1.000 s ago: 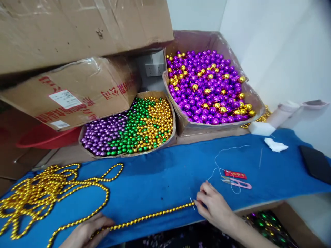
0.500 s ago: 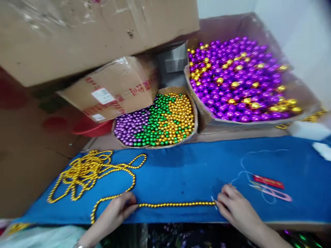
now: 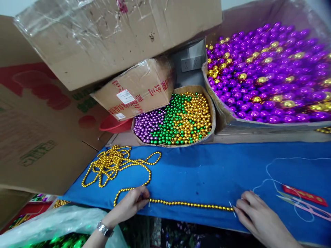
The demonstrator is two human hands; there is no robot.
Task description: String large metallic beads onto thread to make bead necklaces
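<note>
A stretch of gold bead string [image 3: 191, 204] runs nearly straight between my two hands along the near side of the blue cloth. My left hand [image 3: 137, 199] is closed in a pinch on it, and the string loops back from there to a tangled heap of gold beads [image 3: 110, 162]. At the other end, my right hand [image 3: 252, 208] pinches the string's tip, its fingers closed. Short white thread ends stick out by that tip. Beyond the right hand, a thin white thread [image 3: 267, 168] curls over the cloth.
Pink-handled scissors [image 3: 307, 208] and a red packet [image 3: 305, 195] lie right on the blue cloth [image 3: 196, 165]. Behind stand a box of purple, green and gold beads [image 3: 173, 120], a larger box of purple and gold balls [image 3: 261, 75], stacked cartons [image 3: 139, 88] and a red basin [image 3: 115, 124].
The view has swung left, so everything sits further right in the picture. Both hands keep their pinch on the gold bead string, which stays stretched between them.
</note>
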